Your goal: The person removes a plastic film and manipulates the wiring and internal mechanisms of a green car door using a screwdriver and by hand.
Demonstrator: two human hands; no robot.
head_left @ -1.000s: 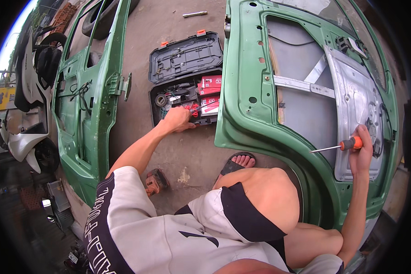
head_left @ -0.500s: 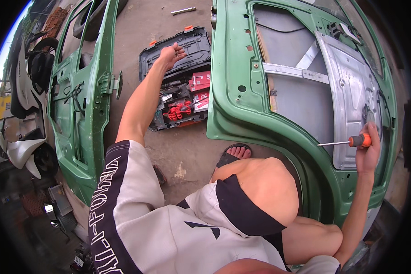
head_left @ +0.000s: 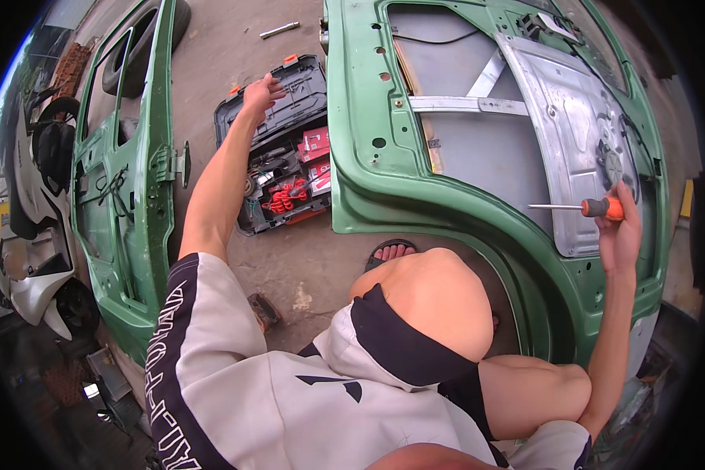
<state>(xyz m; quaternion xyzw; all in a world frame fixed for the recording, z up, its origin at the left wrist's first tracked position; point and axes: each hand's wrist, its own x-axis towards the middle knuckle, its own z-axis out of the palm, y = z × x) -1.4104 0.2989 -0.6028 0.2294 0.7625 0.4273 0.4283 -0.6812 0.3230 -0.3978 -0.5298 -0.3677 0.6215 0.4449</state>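
L hand (head_left: 260, 92): arm stretched fwd, fingers spread flat on toolbox lid (head_left: 290, 94), gripping nothing.
R hand (head_left: 620, 231): raised, closed round screwdriver (head_left: 580, 207) handle.

Bare concrete floor (head_left: 305, 266) lies open below the left hand (head_left: 260, 92)'s fingers, between the two green doors; the open black toolbox (head_left: 286, 149) fills the space just under them; the right door's frame (head_left: 415, 196) walls off their right.
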